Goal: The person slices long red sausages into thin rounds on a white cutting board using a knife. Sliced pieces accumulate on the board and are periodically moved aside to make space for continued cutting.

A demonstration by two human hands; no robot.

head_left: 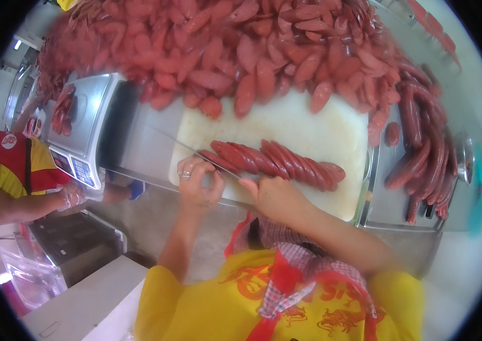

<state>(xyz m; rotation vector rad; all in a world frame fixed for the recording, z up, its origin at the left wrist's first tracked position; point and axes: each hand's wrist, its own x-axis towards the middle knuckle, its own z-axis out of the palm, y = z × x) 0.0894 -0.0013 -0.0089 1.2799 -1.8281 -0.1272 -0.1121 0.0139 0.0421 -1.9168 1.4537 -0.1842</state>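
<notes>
My right hand is closed round the handle end of a long knife, its thumb lying along the tool. The thin blade slants away to the upper left, across the near left end of a row of red sausage slices. These overlapping, slanted slices rest on a white cutting board. Beside the blade, on its near side, my left hand has curled fingers, with a ring on one. Whatever those fingers hold, if anything, is hidden from view.
A large heap of cut sausage slices covers the far side. Whole sausages hang together at the right, near a metal bowl. At the left stands a scale with slices on its pan. A co-worker's gloved hand is near it.
</notes>
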